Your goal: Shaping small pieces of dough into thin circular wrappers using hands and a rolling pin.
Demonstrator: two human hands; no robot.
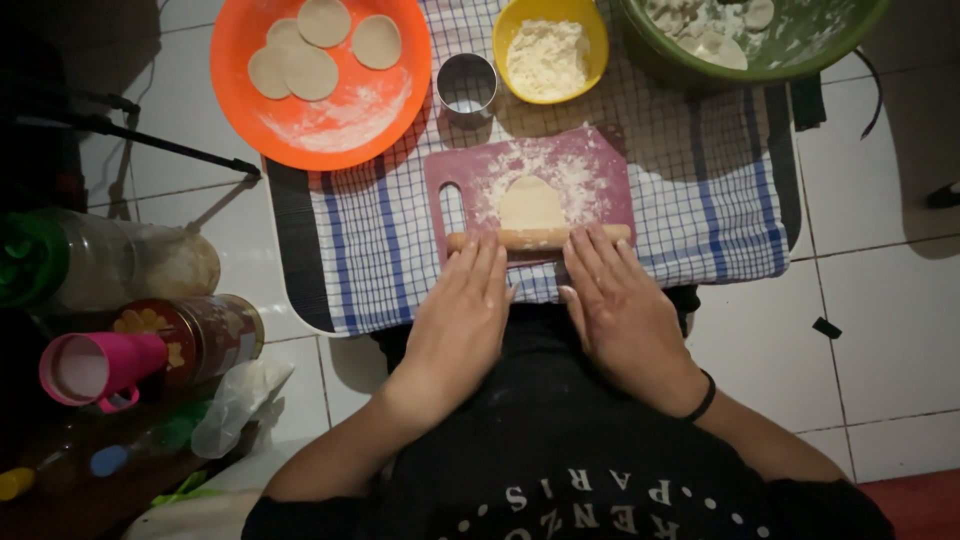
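Your left hand (pixel 458 320) and right hand (pixel 618 315) both lie flat and open, palms down, fingertips pressing on the wooden rolling pin (pixel 538 239); neither grips it. The pin lies crosswise on the near edge of the purple cutting board (pixel 610 160), over the lower edge of a pale dough piece (pixel 531 203) at 12 o'clock from your hands.

The dough looks soft, thin and easily torn; the flour dusted on the board should keep it from sticking. The pin looks stiff and light, best driven from its 2 ends.

Room is tight: a metal ring cutter (pixel 466 85) and yellow flour bowl (pixel 550 48) sit just past the board at 12 o'clock, an orange plate (pixel 255 40) of 4 dough rounds at 10 o'clock, a green bowl (pixel 850 35) at 1 o'clock. The checked cloth (pixel 700 220) offers free space at 3 o'clock.
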